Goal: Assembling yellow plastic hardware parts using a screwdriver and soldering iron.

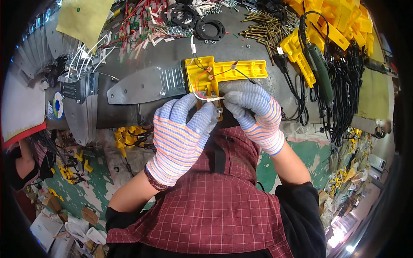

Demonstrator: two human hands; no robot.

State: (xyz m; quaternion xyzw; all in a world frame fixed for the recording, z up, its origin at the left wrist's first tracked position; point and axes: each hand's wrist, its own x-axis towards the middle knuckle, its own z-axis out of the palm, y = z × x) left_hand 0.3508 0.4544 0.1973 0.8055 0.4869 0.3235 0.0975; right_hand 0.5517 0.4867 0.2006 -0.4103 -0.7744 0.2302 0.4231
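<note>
A yellow plastic housing half (241,71) lies open on the bench in front of me, its handle pointing right. A grey metal plate (144,84) extends from its left side. Red, black and white wires run inside the housing. Both my hands wear striped knit gloves. My left hand (178,133) is closed at the fingertips by the housing's near edge, pinching a white-sleeved wire (214,99). My right hand (258,116) pinches the right end of that same wire. Fingers partly hide the wire ends and a small metal bracket (219,112) there.
Behind lie red wires (137,26), black rings (210,30), long screws (262,28) and yellow housings (340,21). At right are a green handheld tool (319,71) and black cords (344,90). Metal plates (84,107) and a solder spool (57,105) sit left.
</note>
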